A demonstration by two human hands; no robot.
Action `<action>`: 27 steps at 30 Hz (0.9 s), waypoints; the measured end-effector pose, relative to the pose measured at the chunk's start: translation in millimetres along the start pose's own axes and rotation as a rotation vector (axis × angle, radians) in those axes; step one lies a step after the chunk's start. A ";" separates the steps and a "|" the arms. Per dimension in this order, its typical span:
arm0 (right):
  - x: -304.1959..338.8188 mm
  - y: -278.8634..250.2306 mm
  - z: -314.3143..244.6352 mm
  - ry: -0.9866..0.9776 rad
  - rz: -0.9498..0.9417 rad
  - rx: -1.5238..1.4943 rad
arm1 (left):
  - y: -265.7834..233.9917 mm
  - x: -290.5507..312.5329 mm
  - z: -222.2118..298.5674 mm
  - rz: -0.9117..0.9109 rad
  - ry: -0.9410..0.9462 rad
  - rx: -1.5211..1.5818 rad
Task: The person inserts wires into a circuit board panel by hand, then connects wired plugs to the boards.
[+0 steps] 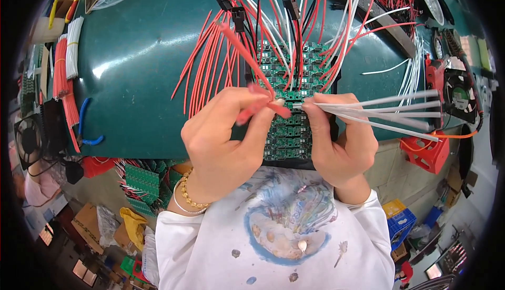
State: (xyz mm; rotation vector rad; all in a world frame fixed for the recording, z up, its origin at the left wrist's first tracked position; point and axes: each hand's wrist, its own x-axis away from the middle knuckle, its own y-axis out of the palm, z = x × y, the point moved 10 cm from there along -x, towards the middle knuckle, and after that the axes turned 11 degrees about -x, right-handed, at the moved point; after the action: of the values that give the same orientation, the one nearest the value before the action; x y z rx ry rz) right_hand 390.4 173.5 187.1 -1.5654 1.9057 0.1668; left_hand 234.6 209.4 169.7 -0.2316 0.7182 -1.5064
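bright; glare on tabletop [131, 100]; held red wires [246, 56] blurred; edges bent; corners black

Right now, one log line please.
left hand: grip on red wires; right hand: grip on white wires; circuit boards: under both hands

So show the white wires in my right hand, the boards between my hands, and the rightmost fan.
White wires [376, 112]: head view, midway along.
Boards [288, 132]: head view, lower section.
Rightmost fan [461, 97]: head view, hub.

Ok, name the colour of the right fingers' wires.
White wires, best seen in the head view.
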 end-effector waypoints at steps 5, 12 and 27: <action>-0.1 3.4 1.5 0.000 -0.020 0.028 | 2.4 -2.2 11.6 0.026 0.135 -0.085; -0.9 3.2 0.8 -0.012 -0.011 0.020 | -0.1 3.7 11.7 0.109 0.187 -0.040; -1.2 6.9 2.7 -0.025 -0.017 0.008 | 3.6 3.0 8.2 0.073 0.149 -0.057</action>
State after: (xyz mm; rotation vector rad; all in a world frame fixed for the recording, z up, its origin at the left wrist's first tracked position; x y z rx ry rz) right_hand 385.3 177.8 183.6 -1.5670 1.8709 0.1705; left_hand 242.0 204.5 173.2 -0.1360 0.8805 -1.4455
